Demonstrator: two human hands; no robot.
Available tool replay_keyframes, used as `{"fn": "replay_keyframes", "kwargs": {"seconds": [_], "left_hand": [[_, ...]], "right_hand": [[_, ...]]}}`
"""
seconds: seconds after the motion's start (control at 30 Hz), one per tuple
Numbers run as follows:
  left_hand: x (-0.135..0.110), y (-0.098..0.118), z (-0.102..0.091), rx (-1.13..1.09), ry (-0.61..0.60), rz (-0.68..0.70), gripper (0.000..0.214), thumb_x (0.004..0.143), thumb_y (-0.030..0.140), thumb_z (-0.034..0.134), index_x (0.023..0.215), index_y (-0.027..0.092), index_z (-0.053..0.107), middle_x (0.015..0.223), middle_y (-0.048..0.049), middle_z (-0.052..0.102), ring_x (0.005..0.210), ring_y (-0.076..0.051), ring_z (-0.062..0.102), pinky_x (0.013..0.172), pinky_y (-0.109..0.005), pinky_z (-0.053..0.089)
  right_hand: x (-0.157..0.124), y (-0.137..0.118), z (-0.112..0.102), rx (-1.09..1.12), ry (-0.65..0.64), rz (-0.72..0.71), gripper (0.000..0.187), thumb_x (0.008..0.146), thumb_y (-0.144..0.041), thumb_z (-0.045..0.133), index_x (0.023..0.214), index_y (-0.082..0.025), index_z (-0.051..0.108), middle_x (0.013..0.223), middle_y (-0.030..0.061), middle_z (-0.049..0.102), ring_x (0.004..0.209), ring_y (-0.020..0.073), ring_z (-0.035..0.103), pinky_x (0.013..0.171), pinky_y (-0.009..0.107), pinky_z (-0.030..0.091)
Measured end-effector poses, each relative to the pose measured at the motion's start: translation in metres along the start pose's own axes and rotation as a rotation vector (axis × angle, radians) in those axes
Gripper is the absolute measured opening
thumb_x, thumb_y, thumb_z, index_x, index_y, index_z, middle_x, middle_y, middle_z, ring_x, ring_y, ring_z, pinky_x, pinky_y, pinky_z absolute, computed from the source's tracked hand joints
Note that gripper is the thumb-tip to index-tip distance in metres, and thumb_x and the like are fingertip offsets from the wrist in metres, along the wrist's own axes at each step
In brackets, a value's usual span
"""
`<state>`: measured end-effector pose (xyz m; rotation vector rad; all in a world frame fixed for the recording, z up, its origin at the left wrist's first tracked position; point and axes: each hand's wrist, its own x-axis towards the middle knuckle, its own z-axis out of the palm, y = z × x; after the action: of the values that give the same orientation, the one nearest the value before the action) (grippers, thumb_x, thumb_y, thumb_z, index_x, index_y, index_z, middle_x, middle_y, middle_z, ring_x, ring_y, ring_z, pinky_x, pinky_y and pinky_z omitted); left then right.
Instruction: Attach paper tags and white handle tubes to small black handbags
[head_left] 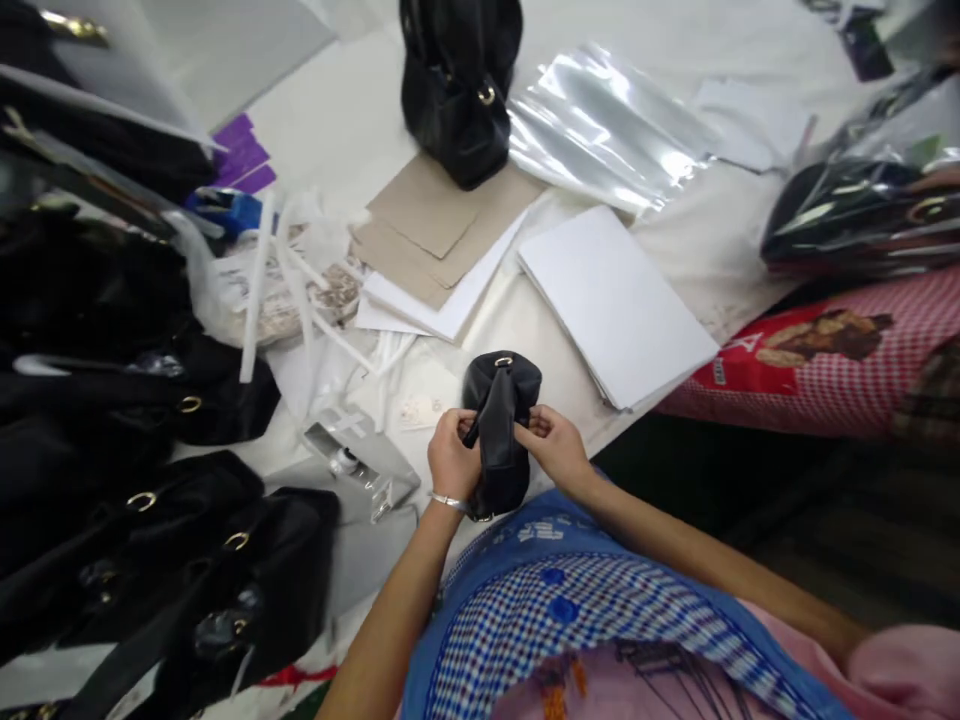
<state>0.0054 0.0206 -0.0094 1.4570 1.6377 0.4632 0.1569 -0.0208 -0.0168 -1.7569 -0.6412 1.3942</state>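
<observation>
A small black bag [498, 430] with gold rings at its ends stands at the table's near edge, right in front of my body. My left hand [456, 455] grips its left side, fingers bent against the black material. On the opposite side, my right hand [553, 440] pinches the bag near its upper edge. A bracelet circles my left wrist. What lies inside the bag is hidden. Just left of it sits a small pale tag or card [420, 412], too blurred to read.
Several black bags [255, 560] crowd the left side. Ahead are brown card sheets [427, 220], a larger black bag [461, 100], clear plastic sheets [600, 130] and a white paper stack [615, 300]. White strips [259, 290] lie left. At right, another person has a plastic-wrapped black bag [862, 215].
</observation>
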Motion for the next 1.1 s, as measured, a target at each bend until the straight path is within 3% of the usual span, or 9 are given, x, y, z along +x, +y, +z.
{"fn": "replay_keyframes", "kwargs": {"seconds": [0.2,0.33,0.57,0.7,0.93,1.1], "left_hand": [[0.002,-0.017,-0.001,-0.317,-0.173,-0.139,0.033,0.063,0.038,0.073,0.085,0.017,0.061,0.083,-0.0051,0.07,0.08,-0.02,0.066,0.076,-0.032,0.053],[0.0,-0.02,0.0,-0.431,-0.141,-0.247,0.042,0.056,0.04,0.078,0.086,0.015,0.061,0.089,-0.0098,0.071,0.084,-0.021,0.068,0.085,-0.037,0.053],[-0.016,-0.021,0.015,-0.466,-0.109,-0.284,0.048,0.053,0.038,0.081,0.09,0.012,0.064,0.089,-0.0121,0.072,0.083,-0.021,0.068,0.087,-0.036,0.053],[-0.023,-0.016,0.022,-0.446,-0.101,-0.273,0.045,0.055,0.037,0.08,0.089,0.012,0.064,0.085,-0.0097,0.072,0.08,-0.021,0.069,0.081,-0.033,0.054],[-0.033,0.02,0.022,-0.165,-0.176,-0.087,0.034,0.066,0.035,0.073,0.091,0.014,0.065,0.082,-0.0047,0.071,0.077,-0.019,0.066,0.072,-0.028,0.053],[-0.034,0.017,0.024,-0.032,-0.183,-0.015,0.032,0.069,0.038,0.071,0.091,0.016,0.063,0.079,-0.0024,0.069,0.075,-0.018,0.064,0.072,-0.028,0.051]], "right_hand": [[0.006,-0.001,0.008,-0.125,0.084,-0.099,0.026,0.075,-0.043,0.066,0.077,-0.019,0.056,0.066,-0.0018,0.061,0.059,0.0127,0.058,0.055,0.023,0.046],[0.009,-0.009,0.005,-0.114,0.022,-0.127,0.024,0.075,-0.042,0.067,0.078,-0.02,0.058,0.068,-0.0012,0.065,0.063,0.0139,0.062,0.059,0.024,0.048],[0.0,-0.007,-0.016,-0.175,-0.069,-0.154,0.019,0.074,-0.036,0.069,0.075,-0.02,0.06,0.069,-0.0016,0.067,0.063,0.0146,0.064,0.058,0.024,0.047],[0.0,-0.003,-0.033,-0.244,-0.137,-0.184,0.018,0.073,-0.035,0.07,0.075,-0.02,0.06,0.069,-0.0011,0.067,0.065,0.0154,0.064,0.059,0.024,0.048],[0.002,0.014,-0.053,-0.471,-0.153,-0.196,0.023,0.067,-0.034,0.074,0.067,-0.021,0.055,0.061,-0.0007,0.062,0.057,0.0173,0.059,0.053,0.027,0.045],[-0.009,0.016,-0.051,-0.34,-0.125,-0.224,0.027,0.07,-0.029,0.071,0.091,-0.022,0.056,0.071,-0.0009,0.064,0.06,0.0161,0.06,0.057,0.026,0.047]]}}
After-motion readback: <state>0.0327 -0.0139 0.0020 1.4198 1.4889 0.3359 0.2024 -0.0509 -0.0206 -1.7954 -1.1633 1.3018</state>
